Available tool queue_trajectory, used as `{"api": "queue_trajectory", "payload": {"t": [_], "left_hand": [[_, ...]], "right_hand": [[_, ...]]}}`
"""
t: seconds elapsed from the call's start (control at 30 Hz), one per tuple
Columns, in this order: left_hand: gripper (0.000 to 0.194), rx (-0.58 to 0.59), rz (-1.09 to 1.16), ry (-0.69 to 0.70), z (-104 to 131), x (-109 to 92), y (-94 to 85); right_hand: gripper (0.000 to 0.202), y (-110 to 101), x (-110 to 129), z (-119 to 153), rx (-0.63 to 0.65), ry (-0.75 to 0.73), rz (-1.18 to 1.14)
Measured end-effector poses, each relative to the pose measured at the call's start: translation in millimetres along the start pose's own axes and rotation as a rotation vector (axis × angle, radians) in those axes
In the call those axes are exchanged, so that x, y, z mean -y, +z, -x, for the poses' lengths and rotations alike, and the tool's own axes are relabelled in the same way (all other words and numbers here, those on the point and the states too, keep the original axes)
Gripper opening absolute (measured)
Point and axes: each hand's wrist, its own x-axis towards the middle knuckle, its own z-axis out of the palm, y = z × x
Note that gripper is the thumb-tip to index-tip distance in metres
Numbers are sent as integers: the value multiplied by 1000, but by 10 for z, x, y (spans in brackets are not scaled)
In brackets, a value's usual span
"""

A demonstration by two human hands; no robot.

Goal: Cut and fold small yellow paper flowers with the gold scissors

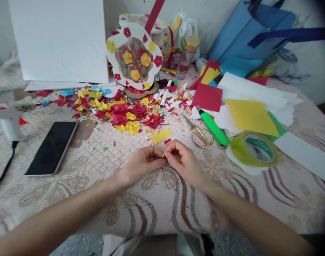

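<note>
My left hand (145,163) and my right hand (184,164) meet fingertip to fingertip above the tablecloth. Between them is a small piece of yellow paper (163,155), mostly covered by the fingers. Both hands are closed in a pinch on it. Just beyond the fingers lies a yellow paper strip (161,136) with a small red scrap (167,141) beside it. Farther back is a pile of red paper flowers (119,113) and yellow paper flowers (132,127). Gold-handled scissors (202,138) rest to the right of my right hand.
A phone (52,147) and a white glue gun (11,124) are at left. On the right are a green cutter (213,127), a tape roll (254,149) and coloured sheets (251,115). Behind stand a flower-decorated paper lantern (158,76), a gold-capped jar (187,57) and a blue bag (239,32).
</note>
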Motion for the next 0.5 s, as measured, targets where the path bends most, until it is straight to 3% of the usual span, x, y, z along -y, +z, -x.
{"api": "queue_trajectory", "payload": {"t": [0.5], "left_hand": [[10,-64,122,29,7,15,53]], "right_hand": [[8,64,-3,10,-60,-6,-6]]}}
